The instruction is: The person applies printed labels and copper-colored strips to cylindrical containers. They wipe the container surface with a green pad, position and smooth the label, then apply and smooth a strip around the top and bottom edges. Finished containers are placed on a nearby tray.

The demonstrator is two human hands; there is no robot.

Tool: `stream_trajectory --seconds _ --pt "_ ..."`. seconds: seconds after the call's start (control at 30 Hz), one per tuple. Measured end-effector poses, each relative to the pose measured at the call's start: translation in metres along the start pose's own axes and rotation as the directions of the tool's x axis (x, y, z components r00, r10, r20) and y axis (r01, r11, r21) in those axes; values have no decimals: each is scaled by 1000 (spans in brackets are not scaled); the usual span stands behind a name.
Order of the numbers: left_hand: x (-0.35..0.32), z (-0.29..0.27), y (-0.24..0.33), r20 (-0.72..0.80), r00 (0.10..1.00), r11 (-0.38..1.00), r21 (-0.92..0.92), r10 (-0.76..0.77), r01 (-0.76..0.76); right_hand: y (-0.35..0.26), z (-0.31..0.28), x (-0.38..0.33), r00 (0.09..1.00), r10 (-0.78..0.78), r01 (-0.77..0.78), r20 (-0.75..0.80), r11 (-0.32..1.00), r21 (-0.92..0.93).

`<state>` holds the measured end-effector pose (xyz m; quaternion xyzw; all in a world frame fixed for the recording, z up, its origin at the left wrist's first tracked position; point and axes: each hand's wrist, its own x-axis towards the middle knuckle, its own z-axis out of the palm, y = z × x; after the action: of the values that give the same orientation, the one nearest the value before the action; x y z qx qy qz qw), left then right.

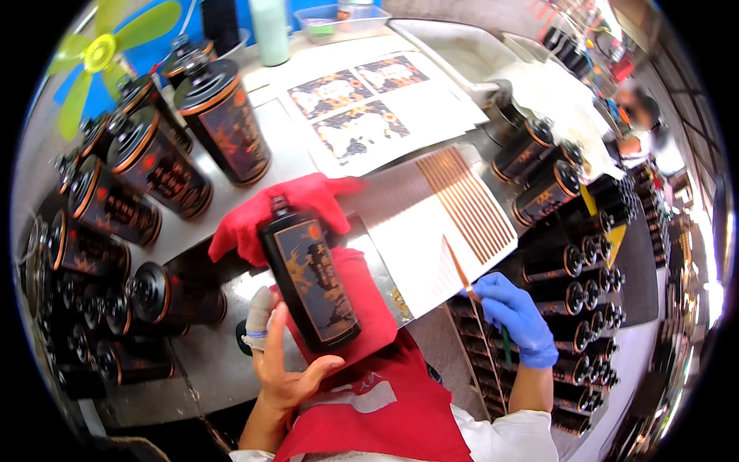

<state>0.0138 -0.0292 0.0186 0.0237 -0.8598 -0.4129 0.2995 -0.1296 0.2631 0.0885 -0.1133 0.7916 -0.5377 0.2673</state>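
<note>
A black bottle (pixel 312 281) with an orange-and-gold label lies on a red cloth (pixel 265 219) in front of me. My left hand (pixel 281 362), bare with a taped index finger, cups the bottle's base and side. My right hand (pixel 512 312), in a blue glove, pinches a thin orange sticker strip (pixel 459 269) that points up toward a white sheet of orange strips (pixel 466 204). A green tool handle sticks out under that hand.
Several black bottles lie at the left (pixel 115 208) and at the right (pixel 550 189). Printed label sheets (pixel 358 108) lie on the steel table (pixel 208 362) behind. A yellow-green fan (pixel 100 54) stands at top left. A person (pixel 643 131) works at far right.
</note>
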Motion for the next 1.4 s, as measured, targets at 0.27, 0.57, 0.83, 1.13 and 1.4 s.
stream_trajectory --seconds 0.27,0.57,0.83,1.13,1.4 --pt "58 13 41 483 874 799 -502 -58 330 -73 18 31 671 -313 33 672 918 394" --pt "56 -28 18 598 786 507 -635 -156 583 -93 25 72 906 -207 157 369 974 161" --pt "64 -36 -37 61 859 690 -569 -508 448 -69 31 136 995 -65 64 71 998 17" --pt "87 -11 -56 18 737 441 -791 -675 424 -45 35 177 997 59 -47 -50 975 218" --pt "90 1 -61 23 692 389 -813 -722 433 -35 34 190 995 86 -70 -59 970 232"
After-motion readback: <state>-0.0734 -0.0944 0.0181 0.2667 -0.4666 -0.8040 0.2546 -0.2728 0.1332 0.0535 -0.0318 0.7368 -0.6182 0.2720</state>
